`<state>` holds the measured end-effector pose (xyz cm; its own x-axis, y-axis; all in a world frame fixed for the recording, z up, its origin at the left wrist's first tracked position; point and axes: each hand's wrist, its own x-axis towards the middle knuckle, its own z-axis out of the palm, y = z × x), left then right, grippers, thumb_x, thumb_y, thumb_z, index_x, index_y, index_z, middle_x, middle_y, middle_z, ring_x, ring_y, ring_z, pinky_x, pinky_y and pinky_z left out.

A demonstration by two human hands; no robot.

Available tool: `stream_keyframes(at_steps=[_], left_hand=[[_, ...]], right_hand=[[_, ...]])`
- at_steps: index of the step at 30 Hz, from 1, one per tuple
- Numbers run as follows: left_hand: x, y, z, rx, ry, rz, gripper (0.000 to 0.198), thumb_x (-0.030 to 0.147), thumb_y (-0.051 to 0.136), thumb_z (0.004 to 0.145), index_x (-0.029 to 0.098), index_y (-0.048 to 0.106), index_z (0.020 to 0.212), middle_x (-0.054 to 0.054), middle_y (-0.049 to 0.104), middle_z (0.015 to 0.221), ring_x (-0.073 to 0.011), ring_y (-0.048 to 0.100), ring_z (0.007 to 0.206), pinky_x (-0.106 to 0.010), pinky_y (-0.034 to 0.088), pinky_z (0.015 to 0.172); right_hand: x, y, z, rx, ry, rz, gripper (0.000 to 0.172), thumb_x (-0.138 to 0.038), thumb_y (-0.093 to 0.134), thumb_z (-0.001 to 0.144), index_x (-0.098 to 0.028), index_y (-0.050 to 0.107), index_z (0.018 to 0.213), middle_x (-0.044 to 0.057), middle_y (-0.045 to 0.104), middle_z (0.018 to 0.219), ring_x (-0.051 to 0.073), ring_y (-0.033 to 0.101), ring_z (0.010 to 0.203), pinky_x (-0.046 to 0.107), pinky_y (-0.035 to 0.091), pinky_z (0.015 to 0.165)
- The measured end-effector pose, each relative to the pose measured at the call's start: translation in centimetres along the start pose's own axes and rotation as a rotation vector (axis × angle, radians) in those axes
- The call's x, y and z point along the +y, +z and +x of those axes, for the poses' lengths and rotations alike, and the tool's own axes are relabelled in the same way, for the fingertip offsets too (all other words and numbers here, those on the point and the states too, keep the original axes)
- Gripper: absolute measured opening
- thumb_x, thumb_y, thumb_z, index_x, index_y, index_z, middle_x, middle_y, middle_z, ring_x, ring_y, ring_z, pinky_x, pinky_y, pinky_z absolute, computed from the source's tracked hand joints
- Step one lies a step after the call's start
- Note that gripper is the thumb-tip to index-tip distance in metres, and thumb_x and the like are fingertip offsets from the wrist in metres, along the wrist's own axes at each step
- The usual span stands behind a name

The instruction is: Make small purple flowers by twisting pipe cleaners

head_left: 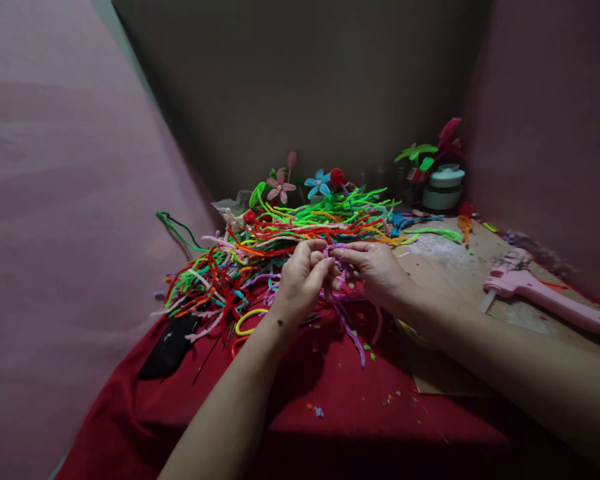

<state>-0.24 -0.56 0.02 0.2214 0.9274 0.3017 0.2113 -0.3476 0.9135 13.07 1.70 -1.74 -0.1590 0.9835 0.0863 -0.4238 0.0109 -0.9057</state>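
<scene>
A purple pipe cleaner [336, 248] is bent into a loop between my two hands, over the front of the table. My left hand [307, 273] pinches it from the left with thumb and fingers. From the right, my right hand [373, 267] grips the same loop near its top. Below the hands a purple strand [351, 330] hangs or lies against the red cloth; whether it joins the loop is hidden. Right behind the hands spreads a large heap of coloured pipe cleaners [300, 227], green, red, orange and white.
Pipe-cleaner flowers, one pink [281, 186] and one blue [318, 183], stand behind the heap. A pink glue gun [545, 293] lies on cardboard [430, 263] at right, near a lidded jar [444, 188]. Yellow-handled scissors [247, 323] and a black phone-like object [170, 347] are at left on red cloth [330, 400].
</scene>
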Motion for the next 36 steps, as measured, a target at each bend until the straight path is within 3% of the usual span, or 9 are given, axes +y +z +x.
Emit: stream_keyframes(at_steps=[2, 5, 9, 12, 18, 29, 33, 36], left_hand=[[0.3, -0.2, 0.2, -0.029, -0.103, -0.128, 0.024, 0.030, 0.056, 0.076, 0.018, 0.044, 0.094, 0.002, 0.059, 0.063, -0.0128, 0.056, 0.046, -0.022, 0.043, 0.039], [0.3, -0.4, 0.4, -0.047, -0.168, -0.131, 0.022, 0.030, 0.061, 0.072, 0.016, 0.047, 0.082, 0.001, 0.060, 0.060, -0.0119, 0.054, 0.041, -0.020, 0.038, 0.034], [-0.5, -0.3, 0.6, 0.053, -0.039, 0.047, 0.017, 0.027, 0.066, 0.068, 0.015, 0.054, 0.067, 0.005, 0.050, 0.052, -0.0052, 0.045, 0.043, -0.017, 0.034, 0.041], [-0.8, -0.5, 0.7, 0.125, 0.042, 0.105, 0.020, 0.025, 0.070, 0.063, 0.014, 0.054, 0.059, 0.005, 0.048, 0.054, -0.0047, 0.043, 0.049, -0.017, 0.034, 0.046], [-0.1, -0.9, 0.6, -0.102, -0.125, -0.060, 0.023, 0.031, 0.065, 0.069, 0.016, 0.048, 0.065, 0.005, 0.049, 0.052, -0.0061, 0.042, 0.040, -0.019, 0.031, 0.039], [-1.5, -0.3, 0.5, -0.066, 0.134, 0.150, 0.006, 0.017, 0.054, 0.073, 0.018, 0.048, 0.075, 0.003, 0.052, 0.070, -0.0088, 0.049, 0.065, -0.020, 0.039, 0.062], [-1.3, -0.4, 0.7, -0.063, 0.116, 0.123, 0.015, 0.013, 0.054, 0.070, 0.018, 0.051, 0.084, 0.004, 0.052, 0.066, -0.0076, 0.048, 0.059, -0.019, 0.037, 0.056], [-1.2, -0.4, 0.7, -0.084, 0.012, 0.041, 0.022, 0.012, 0.057, 0.068, 0.019, 0.049, 0.087, 0.007, 0.048, 0.057, -0.0058, 0.043, 0.045, -0.017, 0.033, 0.046]], right_hand=[[0.1, -0.1, 0.1, -0.002, 0.003, 0.011, 0.017, -0.022, 0.068, 0.065, -0.010, 0.066, 0.076, 0.001, 0.059, 0.055, 0.007, 0.045, 0.039, 0.020, 0.033, 0.033], [0.1, -0.1, 0.1, -0.005, 0.015, 0.008, 0.018, -0.022, 0.068, 0.064, -0.009, 0.067, 0.077, 0.002, 0.060, 0.056, 0.007, 0.045, 0.040, 0.020, 0.034, 0.034], [0.0, -0.1, 0.0, -0.021, 0.023, 0.008, 0.017, -0.022, 0.070, 0.063, -0.010, 0.067, 0.074, 0.001, 0.060, 0.056, 0.006, 0.044, 0.040, 0.019, 0.034, 0.034], [-0.1, 0.0, -0.2, -0.058, 0.052, 0.023, 0.016, -0.022, 0.070, 0.062, -0.010, 0.066, 0.073, 0.000, 0.058, 0.055, 0.006, 0.043, 0.039, 0.018, 0.034, 0.033], [0.3, -0.1, 0.1, -0.100, 0.152, 0.119, 0.014, -0.021, 0.070, 0.063, -0.011, 0.064, 0.071, 0.000, 0.055, 0.050, 0.007, 0.044, 0.038, 0.020, 0.035, 0.033], [0.8, -0.6, 0.9, -0.143, 0.167, 0.260, 0.007, -0.018, 0.065, 0.066, -0.013, 0.061, 0.069, -0.002, 0.052, 0.052, 0.007, 0.040, 0.041, 0.020, 0.034, 0.038], [0.5, -0.5, 0.8, -0.123, 0.180, 0.279, 0.004, -0.017, 0.063, 0.068, -0.014, 0.061, 0.069, -0.002, 0.051, 0.053, 0.006, 0.039, 0.042, 0.020, 0.034, 0.039], [0.5, -0.4, 0.7, -0.087, 0.175, 0.247, 0.005, -0.020, 0.061, 0.070, -0.015, 0.061, 0.069, -0.001, 0.052, 0.052, 0.008, 0.039, 0.042, 0.021, 0.033, 0.039]])
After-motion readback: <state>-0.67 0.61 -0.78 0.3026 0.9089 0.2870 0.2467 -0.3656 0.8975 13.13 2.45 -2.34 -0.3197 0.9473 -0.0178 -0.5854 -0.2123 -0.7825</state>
